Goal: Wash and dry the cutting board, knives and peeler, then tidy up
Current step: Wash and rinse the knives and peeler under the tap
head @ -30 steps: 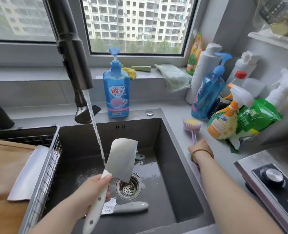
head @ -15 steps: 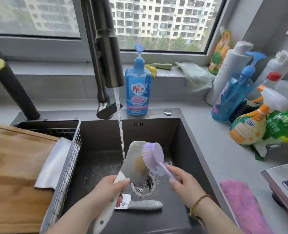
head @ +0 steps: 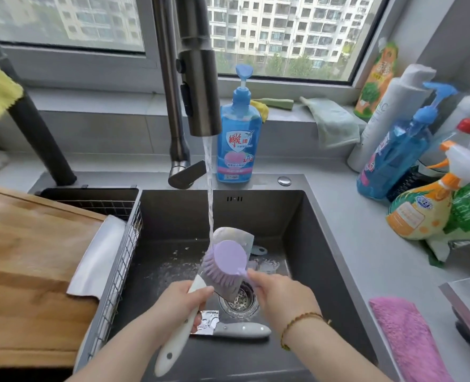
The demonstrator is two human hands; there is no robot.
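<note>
My left hand (head: 182, 307) grips the white handle of a cleaver (head: 235, 237), held blade-up over the dark sink (head: 294, 216) under running water. My right hand (head: 282, 299) holds a purple dish brush (head: 227, 261), its bristles pressed against the cleaver's blade. A second knife with a grey handle (head: 239, 330) lies flat on the sink floor beside the drain. The wooden cutting board (head: 27, 266) rests at the left on a wire rack (head: 123, 260), with another broad blade (head: 98, 260) lying at its right edge. No peeler can be made out.
The tap (head: 200, 86) pours a stream into the sink. A blue dish soap bottle (head: 238, 139) stands behind the basin. Several cleaning bottles (head: 418, 210) crowd the counter at right. A pink cloth (head: 410, 337) lies at the right front, beside a stove edge (head: 468, 304).
My right hand fetched the brush from the counter at right and brought it to the cleaver; the brush now lies flat against the blade. The view shifted left and down.
</note>
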